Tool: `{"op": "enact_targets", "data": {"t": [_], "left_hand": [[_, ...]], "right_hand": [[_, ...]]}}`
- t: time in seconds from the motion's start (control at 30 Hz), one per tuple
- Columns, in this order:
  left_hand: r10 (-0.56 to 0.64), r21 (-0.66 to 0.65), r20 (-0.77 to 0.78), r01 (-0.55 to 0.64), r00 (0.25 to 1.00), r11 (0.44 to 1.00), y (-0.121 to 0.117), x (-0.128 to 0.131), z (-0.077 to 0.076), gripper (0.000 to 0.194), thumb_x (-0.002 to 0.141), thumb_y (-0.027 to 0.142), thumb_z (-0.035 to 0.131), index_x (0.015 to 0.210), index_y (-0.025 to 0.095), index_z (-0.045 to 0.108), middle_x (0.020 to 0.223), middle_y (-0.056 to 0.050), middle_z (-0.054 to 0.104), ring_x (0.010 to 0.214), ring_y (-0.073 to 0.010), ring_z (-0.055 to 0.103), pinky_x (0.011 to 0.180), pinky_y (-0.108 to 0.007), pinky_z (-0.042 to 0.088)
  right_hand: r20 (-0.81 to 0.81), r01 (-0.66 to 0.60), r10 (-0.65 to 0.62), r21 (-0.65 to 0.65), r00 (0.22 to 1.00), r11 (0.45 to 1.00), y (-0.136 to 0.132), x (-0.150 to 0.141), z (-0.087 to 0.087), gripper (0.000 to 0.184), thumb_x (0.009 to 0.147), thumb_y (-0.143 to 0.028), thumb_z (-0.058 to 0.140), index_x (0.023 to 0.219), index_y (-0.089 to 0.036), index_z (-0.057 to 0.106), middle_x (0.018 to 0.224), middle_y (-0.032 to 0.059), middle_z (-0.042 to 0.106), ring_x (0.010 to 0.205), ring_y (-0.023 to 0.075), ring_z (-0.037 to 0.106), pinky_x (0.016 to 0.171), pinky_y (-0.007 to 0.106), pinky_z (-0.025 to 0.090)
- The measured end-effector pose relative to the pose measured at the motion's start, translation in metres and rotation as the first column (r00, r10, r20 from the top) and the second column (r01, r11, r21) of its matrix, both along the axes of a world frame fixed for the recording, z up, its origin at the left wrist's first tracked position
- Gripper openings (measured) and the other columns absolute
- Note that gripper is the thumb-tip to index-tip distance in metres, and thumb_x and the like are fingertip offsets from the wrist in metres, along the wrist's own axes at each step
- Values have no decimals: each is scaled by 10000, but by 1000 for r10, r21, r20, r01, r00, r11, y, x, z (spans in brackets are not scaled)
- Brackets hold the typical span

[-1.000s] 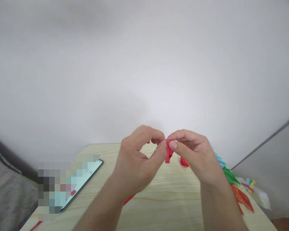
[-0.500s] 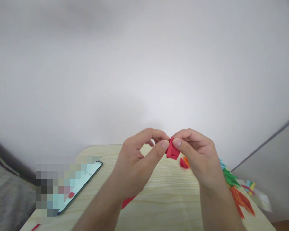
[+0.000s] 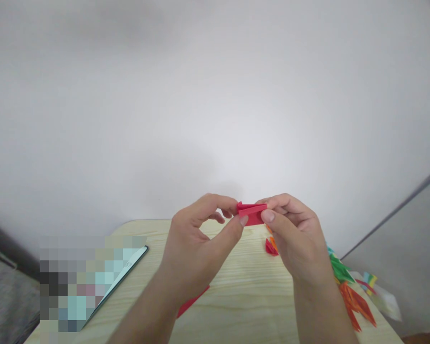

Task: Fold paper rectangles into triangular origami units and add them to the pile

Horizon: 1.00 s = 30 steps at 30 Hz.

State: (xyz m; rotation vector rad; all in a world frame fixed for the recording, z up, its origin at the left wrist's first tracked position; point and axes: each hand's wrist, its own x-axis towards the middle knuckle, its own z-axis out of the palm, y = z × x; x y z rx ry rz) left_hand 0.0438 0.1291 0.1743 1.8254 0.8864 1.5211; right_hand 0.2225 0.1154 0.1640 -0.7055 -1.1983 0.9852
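Above the pale wooden surface [image 3: 247,296], close to the white wall [image 3: 215,95], two bare hands are holding up a small folded piece of red paper [image 3: 253,219]. The left hand [image 3: 197,243] is pinching its left end, thumb below and forefinger behind, while the right hand [image 3: 303,241] is gripping the other end; both sets of fingers are closing narrowly on it. Several folds are already showing, turning it into a short, layered band, but its upper layers are standing slightly apart, so I'd judge the creases are needing more pressing before it lies flat. On the right, a small red-and-orange piece [image 3: 271,247] is resting near that wrist, and green folded paper [image 3: 340,268] and orange folded paper [image 3: 357,303] are sitting by the edge, looking finished or nearly so. A red strip [image 3: 192,302] is lying partly hidden under the left wrist. The fingertips are covering both ends of the band, its back is facing away from me, and coarse blurring is masking much of the phone [image 3: 120,277] at left.
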Motion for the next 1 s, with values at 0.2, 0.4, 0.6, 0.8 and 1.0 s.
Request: {"op": "enact_targets", "data": {"t": [0.2,0.4,0.6,0.8,1.0], "left_hand": [[34,73,-94,-27,995,997,-2,-3,6,68,899,167,704,862,224,714,812,4,708,785,-160,628,752,-322,503],[48,135,-169,-25,984,991,-6,-5,9,94,877,141,724,880,235,731,818,32,697,791,-132,620,751,-287,493],[28,116,-173,-8,985,993,-6,-6,10,109,917,149,681,894,237,741,827,37,708,791,-124,630,756,-278,495],[62,154,-167,-36,984,987,-5,-4,9,81,895,150,701,856,216,728,797,35,702,768,-120,634,736,-272,496],[92,180,-179,-59,980,982,-6,-4,9,95,892,137,686,833,210,699,777,43,684,748,-109,625,713,-262,492]], "right_hand": [[171,67,-69,17,983,998,-6,1,6,157,876,-271,830,1016,-254,762,969,35,772,874,194,695,783,314,545],[268,76,-100,96,958,992,-6,1,8,36,915,-278,791,937,-250,786,900,21,752,844,183,685,828,332,550],[252,54,-74,84,965,995,-6,3,8,36,920,-274,788,946,-251,786,918,16,757,835,173,685,785,310,545],[291,29,-53,87,955,996,-8,2,10,70,946,-288,760,906,-241,793,890,14,752,816,166,678,785,311,540],[277,-24,6,62,961,998,-6,2,11,81,964,-285,741,918,-244,793,883,8,746,834,162,678,785,302,546]]}}
